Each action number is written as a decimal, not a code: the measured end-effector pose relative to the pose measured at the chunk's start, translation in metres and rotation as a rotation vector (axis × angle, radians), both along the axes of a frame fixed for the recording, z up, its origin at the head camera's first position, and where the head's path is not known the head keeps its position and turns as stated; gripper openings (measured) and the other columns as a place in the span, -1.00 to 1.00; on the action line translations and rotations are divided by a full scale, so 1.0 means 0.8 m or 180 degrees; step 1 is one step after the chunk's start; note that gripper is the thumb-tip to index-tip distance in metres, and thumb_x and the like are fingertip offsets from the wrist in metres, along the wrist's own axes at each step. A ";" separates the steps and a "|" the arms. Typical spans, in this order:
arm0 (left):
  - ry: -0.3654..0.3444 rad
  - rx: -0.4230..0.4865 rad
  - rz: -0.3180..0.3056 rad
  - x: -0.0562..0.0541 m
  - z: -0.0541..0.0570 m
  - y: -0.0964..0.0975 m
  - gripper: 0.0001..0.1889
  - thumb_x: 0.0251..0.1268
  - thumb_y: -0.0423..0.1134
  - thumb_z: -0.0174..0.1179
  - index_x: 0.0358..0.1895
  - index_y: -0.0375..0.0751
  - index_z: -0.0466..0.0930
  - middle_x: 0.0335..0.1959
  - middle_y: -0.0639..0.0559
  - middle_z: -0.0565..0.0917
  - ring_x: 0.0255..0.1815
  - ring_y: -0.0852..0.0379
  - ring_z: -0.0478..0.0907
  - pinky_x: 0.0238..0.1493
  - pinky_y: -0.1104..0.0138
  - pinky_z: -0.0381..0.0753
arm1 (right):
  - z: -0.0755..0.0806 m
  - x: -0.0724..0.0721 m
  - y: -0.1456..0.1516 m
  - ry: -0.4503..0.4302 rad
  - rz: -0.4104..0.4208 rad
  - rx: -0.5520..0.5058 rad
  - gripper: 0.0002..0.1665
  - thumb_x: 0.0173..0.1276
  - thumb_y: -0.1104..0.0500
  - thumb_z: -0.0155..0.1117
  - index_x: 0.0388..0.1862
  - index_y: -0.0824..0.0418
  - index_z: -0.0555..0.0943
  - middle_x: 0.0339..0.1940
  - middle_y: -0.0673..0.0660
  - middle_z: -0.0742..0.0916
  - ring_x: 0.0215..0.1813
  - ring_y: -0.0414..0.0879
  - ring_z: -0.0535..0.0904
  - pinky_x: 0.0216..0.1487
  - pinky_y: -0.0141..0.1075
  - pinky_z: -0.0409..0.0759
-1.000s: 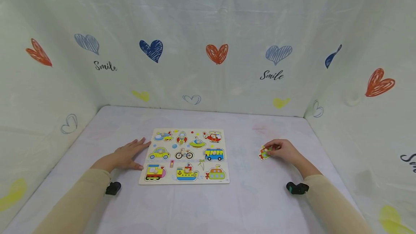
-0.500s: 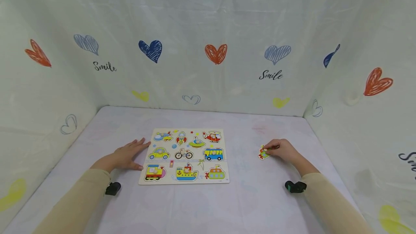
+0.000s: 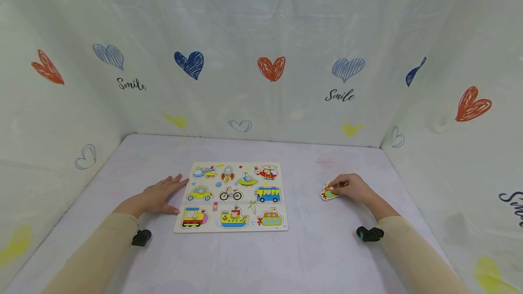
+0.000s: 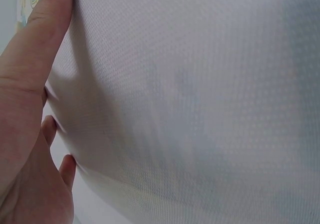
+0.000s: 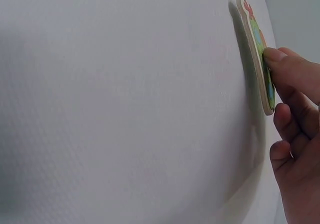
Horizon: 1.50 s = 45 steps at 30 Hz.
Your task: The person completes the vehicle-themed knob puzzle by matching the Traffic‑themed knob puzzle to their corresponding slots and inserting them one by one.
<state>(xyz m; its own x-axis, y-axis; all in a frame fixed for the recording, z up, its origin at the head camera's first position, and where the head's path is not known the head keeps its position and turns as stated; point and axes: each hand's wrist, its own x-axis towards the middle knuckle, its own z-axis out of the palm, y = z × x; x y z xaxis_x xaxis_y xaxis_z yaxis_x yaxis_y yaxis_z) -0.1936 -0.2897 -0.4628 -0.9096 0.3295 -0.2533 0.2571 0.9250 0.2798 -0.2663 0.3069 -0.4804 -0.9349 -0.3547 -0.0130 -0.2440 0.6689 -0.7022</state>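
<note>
My left hand (image 3: 157,196) lies with spread, straight fingers at the left edge of a wooden knob puzzle board (image 3: 212,230); thumb and fingertips are right at its edge. Vehicle pictures cover the board, with a green and orange submarine picture (image 3: 270,218) at its lower right. To the right of the board, my right hand (image 3: 354,188) pinches a submarine puzzle piece (image 3: 325,195), green and orange with a red propeller. In the right wrist view, the thumb (image 5: 275,55) is on top of the piece (image 5: 256,41), which is close over the cloth; its far side is partly hidden.
Pale cloth (image 3: 253,267) covers the table. White curtains (image 3: 229,22) printed with hearts and "Smile" rise behind it and along both sides. A dark wrist device (image 3: 141,237) sits by the left sleeve, and another device (image 3: 369,234) by the right.
My right hand has shifted slightly left with the submarine piece, which has turned a little. The left hand and the board stay in place.
</note>
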 end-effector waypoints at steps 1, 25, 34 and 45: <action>-0.0005 -0.0003 0.0005 0.000 0.000 0.000 0.06 -0.11 0.09 0.50 0.48 -0.22 0.17 0.49 -0.41 0.05 0.44 -0.50 -0.06 0.20 -0.44 0.07 | 0.001 0.000 -0.003 -0.0015 0.0009 -0.0009 -0.88 0.21 0.27 0.43 -0.25 0.23 0.77 -0.30 0.04 0.73 -0.35 -0.09 0.45 -0.41 -0.36 0.45; -0.0014 -0.0006 0.0039 0.002 -0.002 0.000 0.05 -0.09 0.10 0.49 0.48 -0.20 0.16 0.50 -0.40 0.04 0.44 -0.49 -0.06 0.19 -0.46 0.07 | 0.004 0.031 -0.109 -0.0169 0.0493 -0.0158 -0.90 0.11 0.20 0.53 -0.38 0.07 0.76 -0.38 -0.08 0.70 -0.39 -0.10 0.46 -0.41 -0.36 0.44; -0.0044 0.0002 0.0056 -0.001 -0.002 0.001 0.05 -0.09 0.09 0.49 0.49 -0.19 0.15 0.51 -0.39 0.02 0.45 -0.49 -0.08 0.19 -0.46 0.05 | 0.001 0.038 -0.132 -0.0183 0.0694 -0.0179 -0.90 0.13 0.19 0.53 -0.39 0.03 0.75 -0.46 -0.08 0.66 -0.39 -0.10 0.46 -0.43 -0.36 0.44; -0.0015 -0.0004 0.0009 -0.001 -0.002 -0.001 0.05 -0.08 0.09 0.49 0.49 -0.19 0.15 0.50 -0.39 0.03 0.45 -0.48 -0.07 0.19 -0.45 0.07 | -0.002 0.050 -0.159 -0.0293 0.0859 -0.0326 -0.90 0.11 0.21 0.53 -0.40 0.06 0.75 -0.49 -0.08 0.64 -0.41 -0.14 0.47 -0.43 -0.38 0.43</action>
<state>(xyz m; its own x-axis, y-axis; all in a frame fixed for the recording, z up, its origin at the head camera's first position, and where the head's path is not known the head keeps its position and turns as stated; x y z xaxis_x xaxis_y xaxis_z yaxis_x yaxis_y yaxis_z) -0.1944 -0.2903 -0.4641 -0.9093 0.3265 -0.2580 0.2531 0.9261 0.2799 -0.2262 0.1799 -0.4824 -0.8033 -0.5940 -0.0446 -0.3356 0.5132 -0.7899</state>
